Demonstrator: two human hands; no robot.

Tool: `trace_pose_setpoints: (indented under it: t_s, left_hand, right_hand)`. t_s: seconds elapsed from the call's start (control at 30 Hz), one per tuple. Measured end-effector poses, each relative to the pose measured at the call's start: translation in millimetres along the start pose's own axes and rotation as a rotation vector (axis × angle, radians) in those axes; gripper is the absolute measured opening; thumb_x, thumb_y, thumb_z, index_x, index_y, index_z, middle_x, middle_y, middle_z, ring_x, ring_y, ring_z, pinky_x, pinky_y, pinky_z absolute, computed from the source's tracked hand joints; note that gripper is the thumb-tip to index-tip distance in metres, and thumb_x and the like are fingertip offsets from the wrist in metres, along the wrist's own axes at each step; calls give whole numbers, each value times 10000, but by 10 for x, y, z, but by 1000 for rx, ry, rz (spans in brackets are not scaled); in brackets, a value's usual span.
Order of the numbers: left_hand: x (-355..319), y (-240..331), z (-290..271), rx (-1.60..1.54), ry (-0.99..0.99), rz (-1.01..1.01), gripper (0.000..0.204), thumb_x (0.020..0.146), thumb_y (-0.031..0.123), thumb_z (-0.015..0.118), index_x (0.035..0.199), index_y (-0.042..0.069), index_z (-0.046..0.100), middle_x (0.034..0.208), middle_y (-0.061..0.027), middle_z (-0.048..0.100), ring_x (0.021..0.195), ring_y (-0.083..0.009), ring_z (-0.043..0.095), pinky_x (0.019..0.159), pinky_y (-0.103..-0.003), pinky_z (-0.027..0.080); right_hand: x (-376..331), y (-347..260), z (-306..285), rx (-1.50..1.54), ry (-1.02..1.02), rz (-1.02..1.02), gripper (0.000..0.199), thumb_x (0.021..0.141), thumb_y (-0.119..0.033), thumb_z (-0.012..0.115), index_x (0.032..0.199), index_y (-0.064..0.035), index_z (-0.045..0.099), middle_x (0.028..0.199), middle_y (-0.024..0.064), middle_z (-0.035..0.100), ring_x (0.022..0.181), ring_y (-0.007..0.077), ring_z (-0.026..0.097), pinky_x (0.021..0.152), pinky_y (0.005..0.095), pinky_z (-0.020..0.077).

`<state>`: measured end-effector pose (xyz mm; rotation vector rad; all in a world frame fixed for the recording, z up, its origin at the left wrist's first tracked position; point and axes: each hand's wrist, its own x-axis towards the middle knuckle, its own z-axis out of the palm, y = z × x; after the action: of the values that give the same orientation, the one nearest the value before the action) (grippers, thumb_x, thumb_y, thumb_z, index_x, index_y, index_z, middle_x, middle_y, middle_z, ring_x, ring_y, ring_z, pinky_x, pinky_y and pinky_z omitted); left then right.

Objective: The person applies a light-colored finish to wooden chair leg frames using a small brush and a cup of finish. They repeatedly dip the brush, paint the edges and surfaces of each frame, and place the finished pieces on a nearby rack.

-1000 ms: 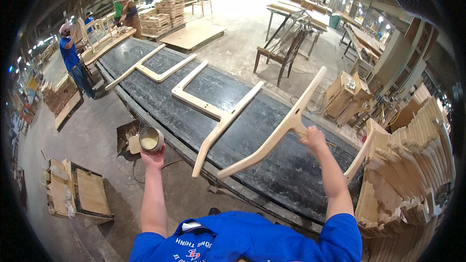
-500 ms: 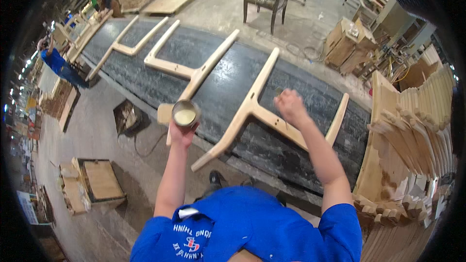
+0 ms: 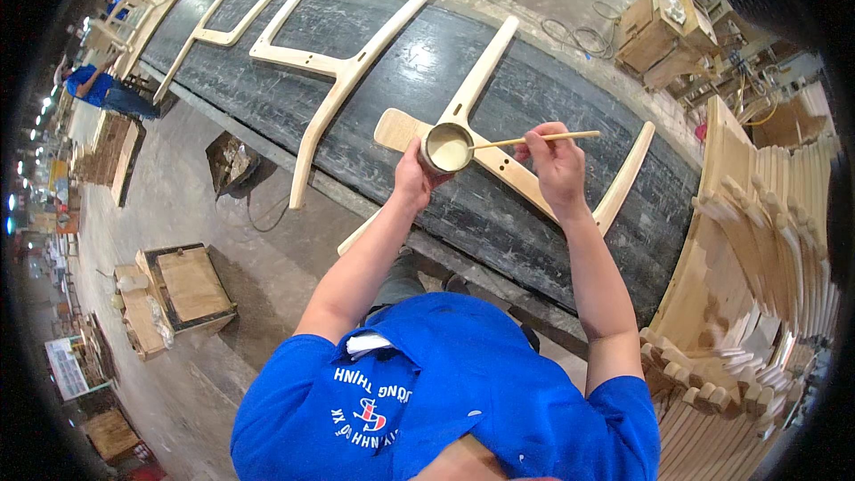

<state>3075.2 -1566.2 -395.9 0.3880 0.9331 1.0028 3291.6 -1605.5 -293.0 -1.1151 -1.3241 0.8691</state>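
My left hand is closed round a round cup of cream-coloured liquid. A flat wooden piece with a rounded end juts out beside the cup; whether it is fixed to it is hidden. Between the fingers of my right hand is a thin wooden stick, lying nearly level, its left tip at the cup's opening. Both hands are above a pale wooden chair-side frame with small dark holes. The cup and my left forearm cover part of that frame. A second such frame lies to its left.
The frames lie on a long dark table, with another frame farther along. Stacked curved wooden parts stand at the right. On the floor at left are a wooden box and a dark bin. A co-worker stands far left.
My left hand has brought the cup and the flat wooden piece right and farther over the table. My right hand now shows the stick level, with its tip at the cup. The view has shifted.
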Motion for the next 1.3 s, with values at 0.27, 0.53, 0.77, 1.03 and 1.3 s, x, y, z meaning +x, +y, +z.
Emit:
trace_pose_setpoints:
  t_s: [0.27, 0.53, 0.77, 1.03, 1.3]
  left_hand:
    - [181, 61, 197, 90, -16, -13, 466, 950, 424, 289, 1190, 71, 476, 1061, -85, 605, 917, -195, 626, 728, -384, 542]
    - [491, 333, -99, -62, -52, -50, 458, 958, 413, 277, 1211, 74, 455, 1109, -81, 590, 968, -213, 609, 788, -404, 520]
    - [834, 500, -116, -109, -96, -65, 495, 961, 431, 245, 1223, 70, 459, 1136, -103, 578, 999, -239, 598, 831, -418, 509]
    - [1173, 447, -212, -113, -72, -114, 503, 957, 442, 252, 1228, 83, 475, 1132, -98, 590, 1016, -237, 591, 843, -413, 498]
    - [965, 476, -1001, -201, -19, -115, 470, 950, 440, 267, 1228, 128, 482, 1142, -59, 590, 1010, -224, 592, 774, -414, 527]
  right_hand:
    - [316, 439, 321, -130, 3, 152, 199, 921, -196, 519, 820, -25, 514, 676, 74, 615, 587, 109, 605, 518, 222, 476]
    - [347, 759, 289, 695, 149, 488, 95, 878, -121, 551, 910, -31, 541, 805, 115, 626, 688, 164, 611, 582, 253, 466]
    - [381, 1094, 550, 854, 375, 594, 61, 851, -93, 570, 898, -56, 561, 798, 83, 617, 709, 164, 599, 606, 275, 484]
    - [668, 1163, 650, 798, 452, 588, 149, 886, -184, 565, 781, -92, 513, 730, 90, 608, 601, 151, 582, 517, 265, 470]
    - [1145, 1087, 624, -321, 70, 172, 183, 855, -152, 588, 750, -21, 515, 597, 47, 566, 549, 86, 523, 497, 253, 413]
